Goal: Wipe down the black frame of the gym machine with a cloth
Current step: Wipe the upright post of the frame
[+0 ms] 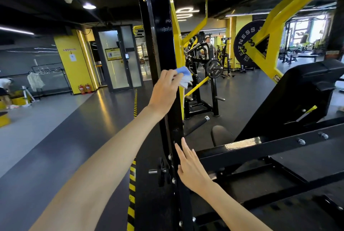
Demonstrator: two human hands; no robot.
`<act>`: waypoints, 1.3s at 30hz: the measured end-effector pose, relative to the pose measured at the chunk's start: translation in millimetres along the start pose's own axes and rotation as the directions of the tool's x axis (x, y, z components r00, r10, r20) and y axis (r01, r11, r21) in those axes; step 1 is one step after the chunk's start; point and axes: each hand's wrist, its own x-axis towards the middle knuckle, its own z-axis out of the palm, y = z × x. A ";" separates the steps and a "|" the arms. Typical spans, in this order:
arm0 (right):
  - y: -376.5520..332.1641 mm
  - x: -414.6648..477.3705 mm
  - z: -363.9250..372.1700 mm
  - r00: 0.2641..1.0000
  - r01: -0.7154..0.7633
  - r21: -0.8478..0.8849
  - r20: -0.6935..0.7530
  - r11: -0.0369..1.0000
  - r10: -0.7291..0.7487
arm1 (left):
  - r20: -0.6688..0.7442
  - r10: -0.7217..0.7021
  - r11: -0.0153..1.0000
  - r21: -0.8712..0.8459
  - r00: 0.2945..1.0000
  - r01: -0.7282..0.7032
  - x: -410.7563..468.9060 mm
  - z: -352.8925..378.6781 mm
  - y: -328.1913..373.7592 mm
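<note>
A: Grip first. Left hand?

B: Left hand (164,91) has its fingers curled round a bunched blue-and-white cloth (183,76) and clamps it. The cloth sits against the right edge of the black upright (158,26), about mid-height. The thumb is hidden.

A: Right hand?

B: Right hand (191,167) is empty, fingers straight and close together. Its fingertips are at the same upright, lower down. Touching or just beside, can't tell.

A: Which way does the frame run from the cloth?

B: The upright's long axis is vertical, running out of view both top and bottom. Black surface lies straight above and straight below the cloth. My guess is the next stroke goes along the post, up or down. The left hand has the cloth, so it does the wiping. The right hand is nearer the low section.

A: Anything in the way?

B: Going down, the right hand sits in the cloth's path, so it probably has to shift. Also there: bolts on the post and a chrome peg (155,171) sticking out to the left. A black crossbeam (260,147) joins the upright just right of the right hand. Going up looks free, with the yellow lever arm (188,15) close behind the post.

A: Surroundings, quick.

B: Black back pad (297,97) to the right, weight plate (243,43) behind it. Hazard stripe (132,184) on the floor to the left. More machines and people far back.
</note>
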 end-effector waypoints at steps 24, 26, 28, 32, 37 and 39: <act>26.5 -14.5 21.4 0.994 -0.007 0.039 0.110 0.999 0.003 | -0.074 -0.233 0.964 -0.151 0.970 0.220 -82.3 8.5 21.7; 27.8 -14.6 24.2 0.993 -0.011 0.048 0.116 0.999 0.005 | 0.068 -0.117 0.989 -0.078 0.991 0.122 -80.1 22.0 19.8; 31.3 -17.4 28.4 0.992 -0.010 0.051 0.127 0.999 0.004 | 0.177 0.037 0.999 -0.010 0.984 -0.036 -99.6 43.0 16.6; 44.1 -26.7 35.0 0.989 -0.032 0.026 0.148 0.999 0.027 | 0.455 0.168 0.985 -0.107 0.875 -0.134 -177.4 63.7 11.8; 61.5 -48.3 40.8 0.963 -0.053 -0.069 0.259 0.996 0.069 | 0.696 0.127 0.990 -0.048 0.706 -0.131 -241.5 62.1 29.0; 64.2 -55.3 40.8 0.959 -0.059 -0.088 0.273 0.994 0.081 | 0.628 0.145 0.987 -0.042 0.765 -0.153 -240.9 57.7 29.0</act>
